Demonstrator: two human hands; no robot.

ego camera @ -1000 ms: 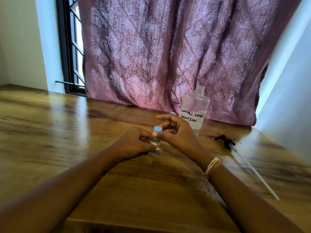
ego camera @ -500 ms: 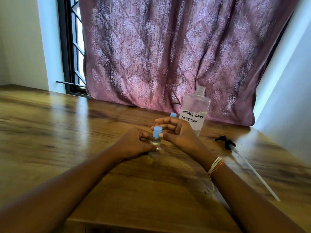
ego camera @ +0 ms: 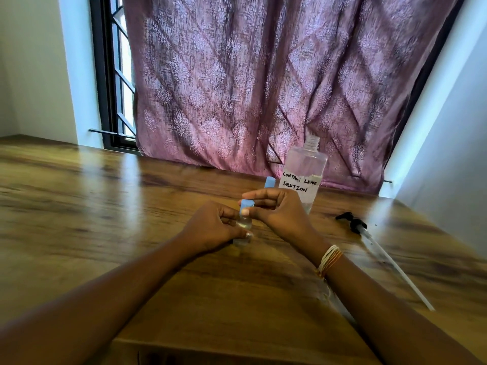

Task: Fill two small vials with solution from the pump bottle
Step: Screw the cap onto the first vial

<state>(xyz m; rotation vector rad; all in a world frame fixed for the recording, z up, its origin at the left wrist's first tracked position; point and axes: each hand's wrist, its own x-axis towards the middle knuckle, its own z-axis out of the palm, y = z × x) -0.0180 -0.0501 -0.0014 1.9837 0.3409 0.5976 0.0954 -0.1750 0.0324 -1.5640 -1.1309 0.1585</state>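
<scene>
Standing upright, the vial (ego camera: 243,223) is gripped by left hand (ego camera: 210,227), cap (ego camera: 247,204) pinched by right hand (ego camera: 282,214).

Wooden surface (ego camera: 79,206) w/ glossy grain. Mauve patterned curtain (ego camera: 263,88) behind it; dark-framed window (ego camera: 110,75) at left. White walls (ego camera: 31,61) both sides.

Wooden worktop (ego camera: 79,206), mid-span: left hand (ego camera: 210,227) grips a small clear vial (ego camera: 243,225) by its body, standing on the wood. Right hand (ego camera: 279,214) pinches the vial's blue cap (ego camera: 247,204) between thumb and fingers. Second blue cap (ego camera: 270,182) just behind the right hand. Open-necked bottle (ego camera: 305,172), label "CONTACT LENS SOLUTION", upright near the far edge by the curtain (ego camera: 250,75). Pump head with dip tube (ego camera: 369,238) lying flat toward the right edge.
</scene>
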